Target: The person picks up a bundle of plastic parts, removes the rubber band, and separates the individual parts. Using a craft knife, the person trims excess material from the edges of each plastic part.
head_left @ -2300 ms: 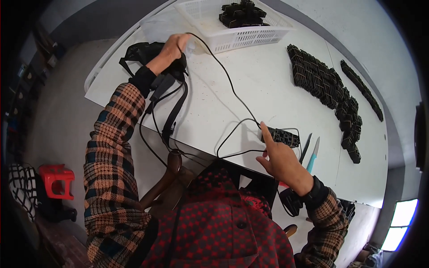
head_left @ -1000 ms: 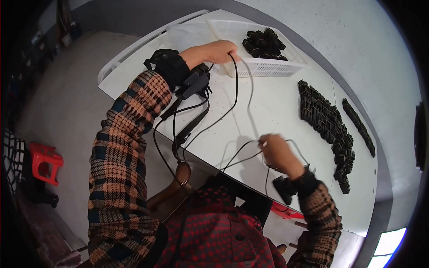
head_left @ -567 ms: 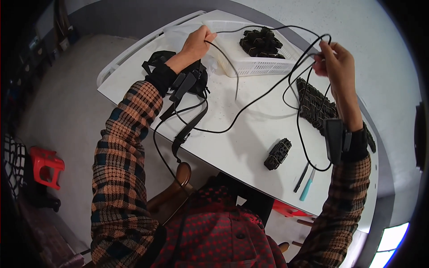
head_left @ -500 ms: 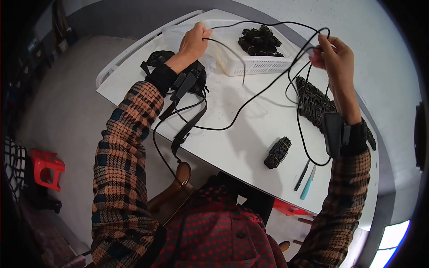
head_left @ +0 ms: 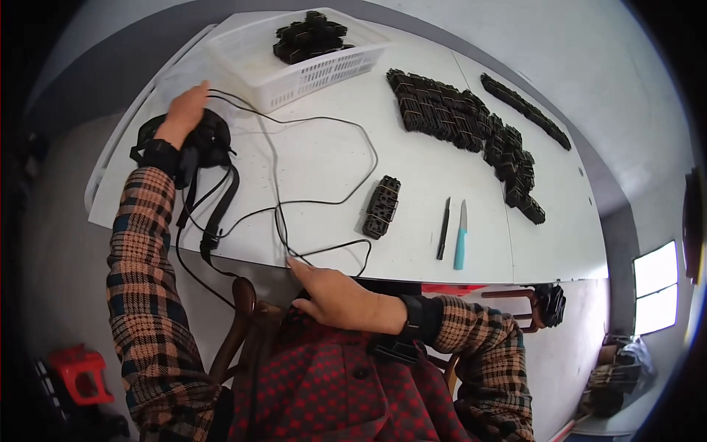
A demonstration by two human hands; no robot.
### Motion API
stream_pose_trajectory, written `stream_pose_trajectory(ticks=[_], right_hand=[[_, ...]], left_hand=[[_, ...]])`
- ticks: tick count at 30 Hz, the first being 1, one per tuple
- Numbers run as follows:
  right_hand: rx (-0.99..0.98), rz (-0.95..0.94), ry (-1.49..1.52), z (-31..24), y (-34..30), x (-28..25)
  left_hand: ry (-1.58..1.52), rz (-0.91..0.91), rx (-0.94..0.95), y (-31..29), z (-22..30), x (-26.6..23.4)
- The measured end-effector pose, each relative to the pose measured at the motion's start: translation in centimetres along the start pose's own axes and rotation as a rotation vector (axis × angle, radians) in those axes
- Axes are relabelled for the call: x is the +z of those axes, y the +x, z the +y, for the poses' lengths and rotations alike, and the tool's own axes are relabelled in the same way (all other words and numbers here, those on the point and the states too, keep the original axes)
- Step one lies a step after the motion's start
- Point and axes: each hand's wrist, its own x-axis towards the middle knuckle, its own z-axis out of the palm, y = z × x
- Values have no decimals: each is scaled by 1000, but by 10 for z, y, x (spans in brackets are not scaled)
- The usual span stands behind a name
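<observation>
My left hand (head_left: 188,114) is closed on a thin black cable (head_left: 324,118) above a black strapped bag (head_left: 213,136) at the table's left. The cable lies in loose loops over the white table (head_left: 434,177). At the near edge my right hand (head_left: 342,295) has its fingers stretched out and the thumb apart. Its fingertips are beside the cable, and whether they touch it is hard to tell. A banded bundle of black pieces (head_left: 382,208) sits mid-table. To its right lie a slim black tool (head_left: 443,230) and a knife with a teal handle (head_left: 460,247).
A white plastic basket (head_left: 324,82) holding black bundles (head_left: 309,37) stands at the far left. More banded bundles (head_left: 438,110) are packed in rows at the right, with a separate row (head_left: 524,110) behind. A red stool (head_left: 79,376) stands on the floor at left.
Both hands have come down from holding the cable up. My right hand moved left and near, letting the loops drop onto the table. My view has shifted to the right.
</observation>
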Motion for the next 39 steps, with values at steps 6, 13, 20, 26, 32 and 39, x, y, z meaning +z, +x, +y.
stream_pose_trajectory(ticks=[6, 13, 20, 26, 32, 39], right_hand=[[-151, 181, 164, 0, -42, -24], [250, 682, 801, 78, -117, -27], [211, 842, 536, 110, -117, -10], [10, 711, 158, 111, -90, 4], [-75, 710, 11, 105, -86, 26], [-44, 273, 345, 86, -72, 35]], left_hand=[[336, -324, -275, -18, -38, 3], [-522, -735, -482, 7, 65, -65], [-495, -309, -37, -2, 96, -91], [-659, -201, 416, -11, 244, -90], [-528, -376, 681, -5, 325, -28], [-248, -618, 670, 17, 350, 37]])
